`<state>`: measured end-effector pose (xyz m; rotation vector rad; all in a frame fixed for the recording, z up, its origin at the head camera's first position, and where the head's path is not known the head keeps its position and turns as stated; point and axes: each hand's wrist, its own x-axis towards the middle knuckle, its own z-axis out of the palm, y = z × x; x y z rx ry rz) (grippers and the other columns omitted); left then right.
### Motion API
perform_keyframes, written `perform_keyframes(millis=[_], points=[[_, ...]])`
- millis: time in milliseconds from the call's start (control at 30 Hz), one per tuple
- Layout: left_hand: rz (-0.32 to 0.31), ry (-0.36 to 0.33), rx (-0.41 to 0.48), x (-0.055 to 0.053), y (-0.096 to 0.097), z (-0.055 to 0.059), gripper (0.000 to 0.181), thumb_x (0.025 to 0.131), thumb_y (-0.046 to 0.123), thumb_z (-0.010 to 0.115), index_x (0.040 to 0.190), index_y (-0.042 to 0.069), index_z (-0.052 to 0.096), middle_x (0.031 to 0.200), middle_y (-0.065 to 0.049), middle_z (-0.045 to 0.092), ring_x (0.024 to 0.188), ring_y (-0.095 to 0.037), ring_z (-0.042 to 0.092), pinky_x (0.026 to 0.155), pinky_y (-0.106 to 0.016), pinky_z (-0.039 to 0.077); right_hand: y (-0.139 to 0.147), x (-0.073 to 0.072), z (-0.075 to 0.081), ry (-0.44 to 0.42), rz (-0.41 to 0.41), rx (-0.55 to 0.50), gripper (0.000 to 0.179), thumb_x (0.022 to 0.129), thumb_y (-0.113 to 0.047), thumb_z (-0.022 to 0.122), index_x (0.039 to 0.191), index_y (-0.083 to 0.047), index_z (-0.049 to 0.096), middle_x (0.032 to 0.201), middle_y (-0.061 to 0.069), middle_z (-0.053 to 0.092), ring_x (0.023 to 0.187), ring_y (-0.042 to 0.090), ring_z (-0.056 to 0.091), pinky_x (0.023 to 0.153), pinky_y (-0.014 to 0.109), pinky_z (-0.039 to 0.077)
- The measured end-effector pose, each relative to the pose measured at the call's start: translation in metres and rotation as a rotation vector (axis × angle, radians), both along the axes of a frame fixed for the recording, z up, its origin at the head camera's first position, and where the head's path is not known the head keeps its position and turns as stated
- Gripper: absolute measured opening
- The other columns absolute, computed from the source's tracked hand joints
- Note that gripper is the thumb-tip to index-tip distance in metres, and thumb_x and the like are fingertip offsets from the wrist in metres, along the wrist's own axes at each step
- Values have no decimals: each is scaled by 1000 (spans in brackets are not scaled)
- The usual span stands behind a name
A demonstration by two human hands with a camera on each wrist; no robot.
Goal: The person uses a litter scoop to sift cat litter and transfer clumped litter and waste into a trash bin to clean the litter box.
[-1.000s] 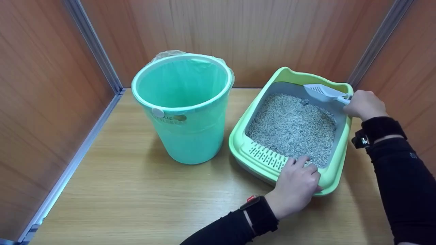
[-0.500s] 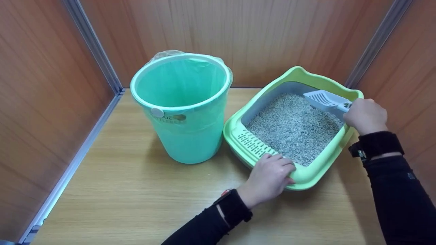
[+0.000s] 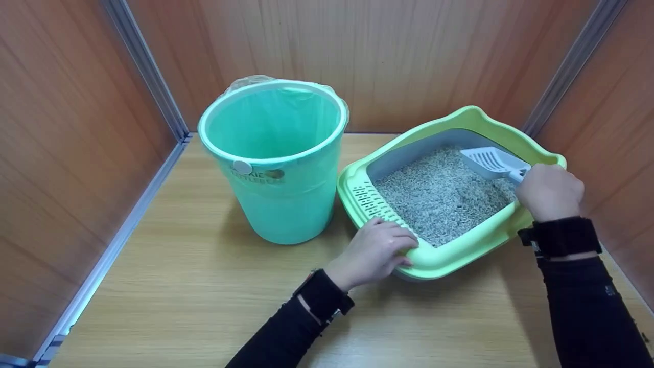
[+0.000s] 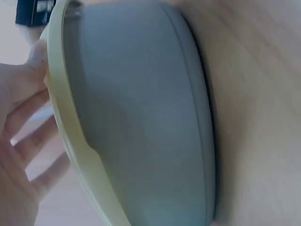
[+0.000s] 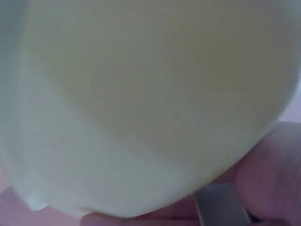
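A green-rimmed litter box (image 3: 460,258) with a grey base holds grey granular litter (image 3: 439,194). It stands at an angle, its slotted front step turned to the left. My left hand (image 3: 375,250) grips the front rim near the corner; the left wrist view shows its thumb (image 4: 37,54) against the rim and the fingers spread over it. My right hand (image 3: 551,191), at the box's right rim, grips the handle of a pale grey slotted litter scoop (image 3: 493,162). The scoop's blade reaches over the litter. In the right wrist view the box wall (image 5: 141,94) hides most of that hand.
A mint-green bin (image 3: 281,204) with a clear liner bag (image 3: 253,81) stands left of the box, close to its left corner. Wood panels (image 3: 388,56) with metal edging enclose the wooden table (image 3: 194,296) on the left, back and right.
The litter box has turned clockwise as seen from above. My left hand has moved left with its front corner, while the right hand, with the scoop, has come slightly nearer.
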<state>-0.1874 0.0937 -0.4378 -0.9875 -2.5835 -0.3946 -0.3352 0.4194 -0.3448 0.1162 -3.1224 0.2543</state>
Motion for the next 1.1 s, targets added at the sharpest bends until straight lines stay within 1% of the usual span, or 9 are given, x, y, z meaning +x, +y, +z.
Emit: perform_keyframes(millis=[133,200,333,433,533,633,800,967,1100], points=[[7,-35,6,3,-3,6,35,93,37,82,123,21,78,127,7,75,123,-11,65,105,-33,44,1,0,6,-22,11,-7,21,91,-14,60,74,-2,56,78,20,54,70,39,57,57,53,47],[11,-23,5,6,-2,6,37,93,39,82,124,20,77,127,6,75,125,-12,64,105,-32,44,7,1,7,13,4,-26,26,94,-19,60,76,-1,56,78,21,55,69,39,57,56,51,46],[68,40,14,17,9,9,47,92,50,81,127,18,76,127,5,74,122,-13,64,101,-30,48,25,-7,10,119,49,-81,40,101,-32,60,79,2,57,75,19,55,66,38,55,53,46,42],[133,127,10,25,25,14,52,91,58,78,124,18,77,123,5,74,112,-12,66,93,-27,51,43,-19,12,159,168,-150,48,101,-42,69,85,3,63,77,15,60,68,30,53,55,38,39],[208,228,-31,29,43,15,50,88,63,78,114,20,80,113,6,75,100,-10,66,83,-25,51,61,-29,11,119,290,-207,55,93,-45,83,103,9,72,85,17,71,69,20,51,58,31,37],[271,295,-93,29,54,11,46,84,64,81,102,22,81,102,9,75,86,-8,63,72,-22,46,73,-31,6,6,352,-208,60,85,-37,92,116,11,74,82,14,74,62,11,45,56,27,35],[314,324,-130,28,60,4,39,81,59,85,96,23,82,94,11,74,77,-8,58,65,-21,42,75,-29,-6,-116,345,-183,54,82,-42,93,104,5,77,72,-2,68,58,11,42,55,28,34],[320,328,-68,24,59,3,36,79,56,86,93,23,82,90,11,73,73,-7,56,63,-20,41,73,-26,-9,-97,313,-214,57,83,-48,92,103,3,76,81,2,72,62,14,44,57,29,36],[316,318,-47,21,57,3,36,79,56,86,93,23,82,91,11,74,74,-8,59,63,-21,42,75,-21,-11,-94,287,-236,66,84,-50,90,112,8,74,89,7,74,63,15,43,55,31,35]])
